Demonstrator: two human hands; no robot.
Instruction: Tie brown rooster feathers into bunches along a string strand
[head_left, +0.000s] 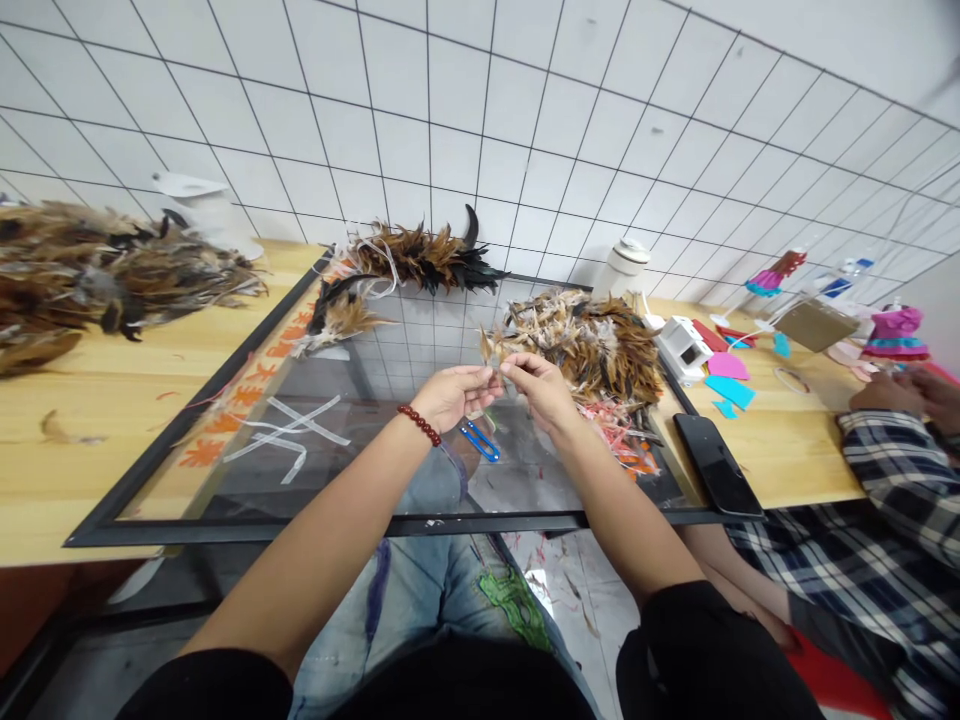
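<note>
My left hand (pixel 459 393), with a dark red bead bracelet (pixel 420 424) on its wrist, is closed in a pinch over the glass panel. Fingertip to fingertip with it, my right hand (pixel 541 390) pinches too. A small brown feather (pixel 485 346) rises from between the fingertips; its lower end is hidden by them. Just below the hands lie blue thread snips (pixel 480 440) on the glass. Behind my right hand spreads a heap of brown and cream feathers (pixel 592 335), with pink and white scraps (pixel 619 435) at its near side.
A black-framed glass panel (pixel 360 527) covers the table. White strips (pixel 289 432) and feather bundles (pixel 431 258) lie on it. More feathers (pixel 127 265) pile up at left. A phone (pixel 716 465) rests on the right edge. A co-worker's plaid sleeve (pixel 900 465) is at far right.
</note>
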